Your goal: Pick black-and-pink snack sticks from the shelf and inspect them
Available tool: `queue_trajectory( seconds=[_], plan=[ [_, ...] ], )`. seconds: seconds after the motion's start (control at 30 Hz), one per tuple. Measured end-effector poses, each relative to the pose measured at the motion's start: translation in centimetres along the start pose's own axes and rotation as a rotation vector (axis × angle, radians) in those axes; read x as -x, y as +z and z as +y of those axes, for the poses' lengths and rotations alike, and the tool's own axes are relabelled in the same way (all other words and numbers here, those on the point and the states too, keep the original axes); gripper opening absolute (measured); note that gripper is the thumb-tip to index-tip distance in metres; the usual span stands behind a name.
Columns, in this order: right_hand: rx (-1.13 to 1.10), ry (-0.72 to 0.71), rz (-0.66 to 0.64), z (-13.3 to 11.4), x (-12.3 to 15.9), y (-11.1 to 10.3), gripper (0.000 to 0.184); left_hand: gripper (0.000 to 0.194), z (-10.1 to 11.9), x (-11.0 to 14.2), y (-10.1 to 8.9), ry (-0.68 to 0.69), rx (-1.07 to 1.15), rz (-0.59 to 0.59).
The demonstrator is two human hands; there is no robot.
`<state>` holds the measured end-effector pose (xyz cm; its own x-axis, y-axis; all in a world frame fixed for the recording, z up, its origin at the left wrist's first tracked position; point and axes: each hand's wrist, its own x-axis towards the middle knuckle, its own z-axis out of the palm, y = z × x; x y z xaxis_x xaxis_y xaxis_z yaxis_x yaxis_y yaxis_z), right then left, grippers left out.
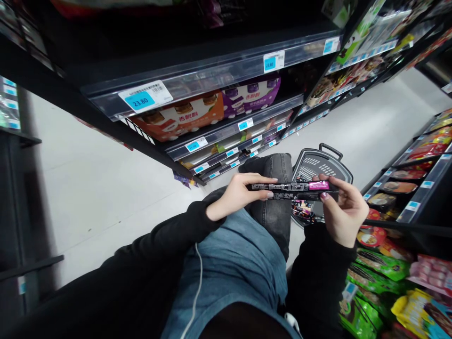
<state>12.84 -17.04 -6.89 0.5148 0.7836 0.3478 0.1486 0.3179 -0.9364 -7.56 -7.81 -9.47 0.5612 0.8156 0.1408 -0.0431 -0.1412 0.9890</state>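
I hold a long, thin black box [293, 189] with a pink patch and white print, level between both hands, above my bent knee. My left hand [240, 194] pinches its left end with fingers and thumb. My right hand [344, 209] grips its right end, near the pink patch. Just beyond the box, a dark grey shopping basket [323, 165] with a black handle sits on the floor with some goods in it.
Dark shop shelves [197, 80] with blue price tags stand ahead, carrying orange and purple drink packs [183, 117]. At right, lower shelves [416, 207] hold bright snack packets [384, 263]. Pale floor [95, 188] runs along the aisle at left and beyond the basket.
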Motion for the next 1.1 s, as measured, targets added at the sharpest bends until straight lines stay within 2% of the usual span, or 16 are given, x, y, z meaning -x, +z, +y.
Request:
queue_trajectory(
  seconds=[0.07,0.27,0.4,0.5,0.63,0.73,0.83,1.0,1.1],
  plan=[
    [-0.003,0.005,0.008,0.2,0.0,0.0,0.029,0.030,0.0,-0.1,-0.1,-0.042,0.017,-0.012],
    [0.029,-0.013,0.111,1.0,-0.1,0.2,0.020,0.041,-0.2,-0.5,-0.1,-0.341,0.200,-0.131],
    [0.056,0.034,0.207,1.7,0.0,-0.1,0.016,0.035,-1.0,-1.1,-0.6,-0.306,0.185,-0.142],
    [0.068,0.125,0.221,1.9,-0.1,-0.8,0.024,0.033,-1.5,-1.4,-1.0,-0.234,0.187,-0.153],
    [0.218,0.263,0.099,1.4,-0.1,-1.7,0.034,0.030,-1.7,-1.4,-1.1,-0.209,0.133,-0.187],
    [0.410,0.298,0.007,0.6,0.0,-1.6,0.038,0.033,-1.5,-1.1,-1.1,-0.225,0.112,-0.222],
    [0.471,0.311,-0.057,0.2,0.4,-0.8,0.041,0.037,-1.1,-0.9,-1.2,-0.223,-0.015,-0.300],
    [0.488,0.263,-0.189,0.1,2.1,1.2,0.036,0.032,-0.2,-0.9,-1.2,-0.131,-0.473,-0.453],
    [0.468,0.225,-0.291,-0.4,3.2,2.4,0.033,0.034,0.1,-0.6,-0.8,-0.161,-0.369,-0.588]
  ],
)
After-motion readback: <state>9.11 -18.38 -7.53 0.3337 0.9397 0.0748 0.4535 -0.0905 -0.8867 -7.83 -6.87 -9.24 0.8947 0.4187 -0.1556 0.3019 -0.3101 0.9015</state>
